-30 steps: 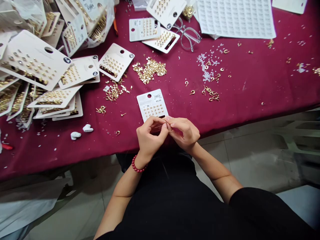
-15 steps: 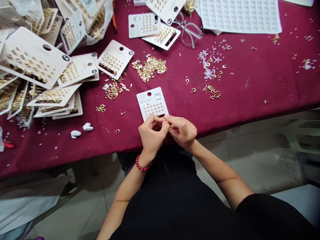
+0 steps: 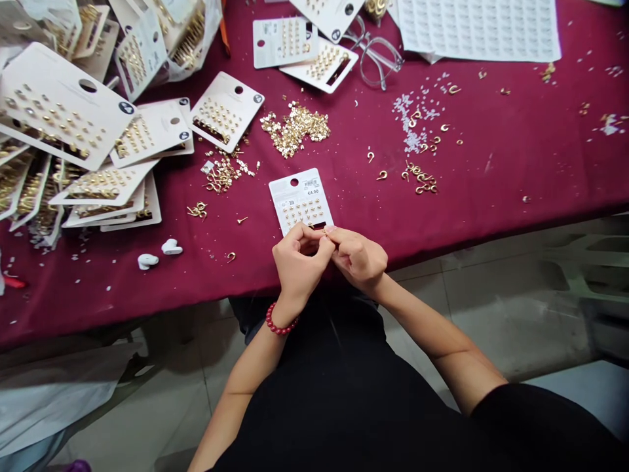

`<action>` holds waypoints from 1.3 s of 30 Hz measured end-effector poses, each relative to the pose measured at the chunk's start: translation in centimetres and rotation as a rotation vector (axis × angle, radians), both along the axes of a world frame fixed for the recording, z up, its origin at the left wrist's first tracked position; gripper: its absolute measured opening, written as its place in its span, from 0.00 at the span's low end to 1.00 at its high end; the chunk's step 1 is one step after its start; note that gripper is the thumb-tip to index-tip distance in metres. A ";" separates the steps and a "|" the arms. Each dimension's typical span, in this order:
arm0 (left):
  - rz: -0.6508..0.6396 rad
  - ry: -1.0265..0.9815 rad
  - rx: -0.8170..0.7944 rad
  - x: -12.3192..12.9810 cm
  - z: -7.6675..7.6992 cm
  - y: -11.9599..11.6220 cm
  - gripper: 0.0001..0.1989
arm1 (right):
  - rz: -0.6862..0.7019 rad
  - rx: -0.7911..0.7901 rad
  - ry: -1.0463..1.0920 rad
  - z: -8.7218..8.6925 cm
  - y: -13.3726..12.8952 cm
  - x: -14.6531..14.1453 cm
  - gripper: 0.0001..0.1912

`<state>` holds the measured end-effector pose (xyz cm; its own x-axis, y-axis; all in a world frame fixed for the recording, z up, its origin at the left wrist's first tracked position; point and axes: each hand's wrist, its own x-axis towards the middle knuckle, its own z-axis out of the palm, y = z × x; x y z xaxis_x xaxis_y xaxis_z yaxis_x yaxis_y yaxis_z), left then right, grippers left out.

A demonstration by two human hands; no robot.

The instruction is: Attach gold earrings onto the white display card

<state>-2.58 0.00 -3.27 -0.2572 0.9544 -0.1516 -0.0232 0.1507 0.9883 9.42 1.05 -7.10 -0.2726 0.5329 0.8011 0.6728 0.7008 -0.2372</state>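
A white earring card (image 3: 293, 191) with a price label and rows of small gold studs lies at the table's front edge. Over its lower edge, my left hand (image 3: 302, 259) is closed in a pinch, with a red bead bracelet on the wrist. My right hand (image 3: 360, 257) is pinched too, its fingertips meeting those of my left hand. A tiny gold-coloured bit shows between the fingertips, too small to make out. Beyond the card is a pile of small gold pieces (image 3: 297, 130).
Stacked earring cards (image 3: 63, 108) fill the left side. Earbuds (image 3: 171, 247) lie front left. Clear-framed glasses (image 3: 379, 62) and a printed sheet (image 3: 479, 29) are at the back. Gold hooks (image 3: 422, 179) and white bits (image 3: 413, 141) are scattered to the right.
The view has shifted slightly, so the table items sit a little higher in the picture. Both hands keep nearly the same pinched pose at the card.
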 end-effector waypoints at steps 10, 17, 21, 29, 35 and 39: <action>0.002 -0.014 -0.029 0.0 0.0 0.1 0.05 | -0.003 -0.054 0.070 0.2 -0.1 -0.3 0.11; 0.005 -0.016 -0.013 0.0 0.0 0.0 0.05 | -0.096 -0.108 0.135 0.7 -0.2 -0.7 0.12; -0.003 -0.034 -0.005 -0.1 0.0 0.1 0.03 | -0.132 -0.162 0.193 1.2 -0.1 -0.6 0.13; -0.025 -0.038 0.008 -0.5 0.1 0.2 0.03 | -0.042 -0.231 0.175 1.6 0.1 -0.2 0.15; -0.034 -0.001 0.018 -0.3 -0.1 -0.1 0.02 | 0.006 -0.254 0.132 1.5 0.4 0.5 0.11; -0.046 -0.006 0.030 -0.3 -0.2 -0.1 0.02 | 0.085 -0.257 0.081 1.8 0.8 1.1 0.11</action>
<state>-2.89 -0.09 -3.47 -0.2121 0.9693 -0.1245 -0.0224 0.1225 0.9922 10.57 1.81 -5.30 -0.2650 0.6994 0.6638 0.5859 0.6636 -0.4652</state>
